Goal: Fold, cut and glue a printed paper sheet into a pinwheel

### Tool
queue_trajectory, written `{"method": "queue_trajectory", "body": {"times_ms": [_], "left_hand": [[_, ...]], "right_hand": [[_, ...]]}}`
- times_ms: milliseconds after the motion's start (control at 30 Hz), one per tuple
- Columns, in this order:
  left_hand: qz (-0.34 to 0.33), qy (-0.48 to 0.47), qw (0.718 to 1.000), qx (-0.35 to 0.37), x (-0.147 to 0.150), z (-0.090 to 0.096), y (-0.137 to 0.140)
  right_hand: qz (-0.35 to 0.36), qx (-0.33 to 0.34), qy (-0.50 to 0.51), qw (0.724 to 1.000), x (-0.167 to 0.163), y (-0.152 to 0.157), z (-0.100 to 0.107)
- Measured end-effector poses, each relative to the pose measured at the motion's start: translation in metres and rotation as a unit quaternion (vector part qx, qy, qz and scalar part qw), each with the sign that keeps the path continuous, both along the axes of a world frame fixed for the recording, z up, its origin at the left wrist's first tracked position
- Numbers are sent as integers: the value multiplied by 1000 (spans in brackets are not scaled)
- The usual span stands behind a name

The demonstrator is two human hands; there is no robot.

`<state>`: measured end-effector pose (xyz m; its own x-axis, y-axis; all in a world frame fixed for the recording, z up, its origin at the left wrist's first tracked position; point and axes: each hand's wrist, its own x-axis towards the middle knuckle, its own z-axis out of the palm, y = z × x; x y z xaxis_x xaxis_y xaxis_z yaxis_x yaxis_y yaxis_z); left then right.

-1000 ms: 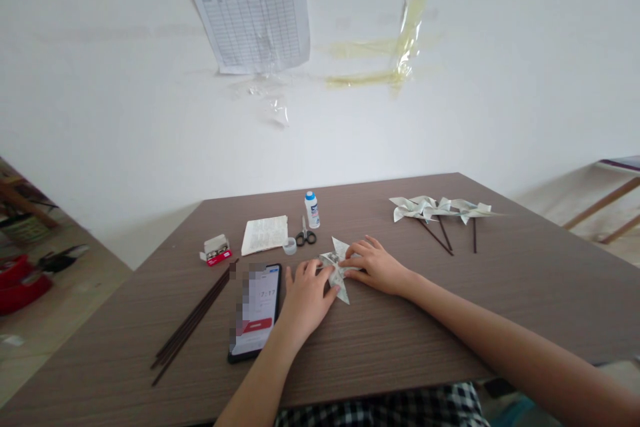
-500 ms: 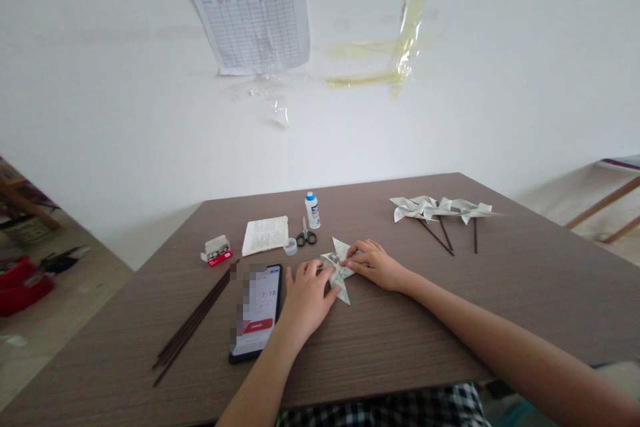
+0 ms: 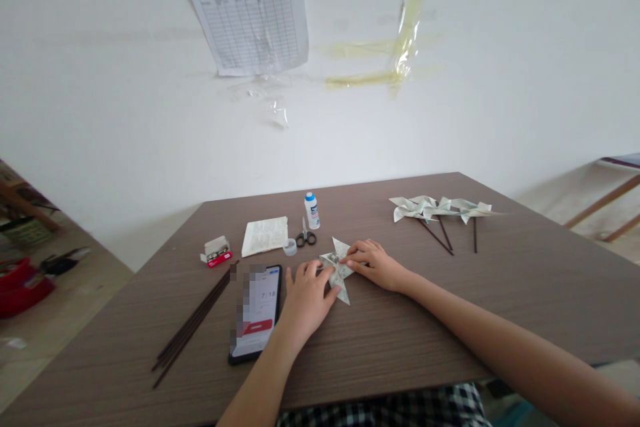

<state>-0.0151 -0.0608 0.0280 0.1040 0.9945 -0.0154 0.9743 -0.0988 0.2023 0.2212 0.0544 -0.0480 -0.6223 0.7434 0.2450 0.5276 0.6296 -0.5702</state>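
A folded printed-paper pinwheel (image 3: 342, 280) without a stick lies flat on the table, its pointed blades sticking out between my hands. My left hand (image 3: 307, 293) holds its left side with thumb and forefinger, the outer fingers spread on the tabletop. From the right, my right hand (image 3: 375, 265) grips the paper near the middle, fingers bent and close together. The fingers cover part of the centre. Finished paper pinwheels (image 3: 425, 207) on brown sticks lie at the back right.
Left of my hands are a phone (image 3: 260, 313), brown sticks (image 3: 195, 323) and a small open red-and-white box (image 3: 218, 252). Behind them lie a stack of printed paper (image 3: 265, 235), a tape roll (image 3: 290, 247), scissors (image 3: 305, 235) and a blue-capped white bottle (image 3: 312, 211). A wall (image 3: 150, 133) borders the table.
Hardly anything differs. Both hands stay on the paper pinwheel, with only a very slight shift of the fingers and the view.
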Motion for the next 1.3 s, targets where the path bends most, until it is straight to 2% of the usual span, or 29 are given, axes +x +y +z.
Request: {"method": "queue_trajectory", "body": {"times_ms": [300, 433, 667, 967, 1300], "left_hand": [[-15, -3, 1000, 15, -5, -8, 3], [-14, 8, 1000, 3, -3, -6, 1], [-10, 18, 1000, -13, 0, 3, -1], [-14, 11, 1000, -11, -2, 0, -1], [-13, 10, 1000, -8, -2, -2, 1]], "right_hand": [[1, 47, -67, 997, -7, -13, 9], [1, 54, -80, 995, -9, -12, 11], [7, 42, -73, 996, -5, -12, 9], [9, -2, -43, 999, -2, -8, 9], [9, -9, -35, 999, 0, -6, 9]]}}
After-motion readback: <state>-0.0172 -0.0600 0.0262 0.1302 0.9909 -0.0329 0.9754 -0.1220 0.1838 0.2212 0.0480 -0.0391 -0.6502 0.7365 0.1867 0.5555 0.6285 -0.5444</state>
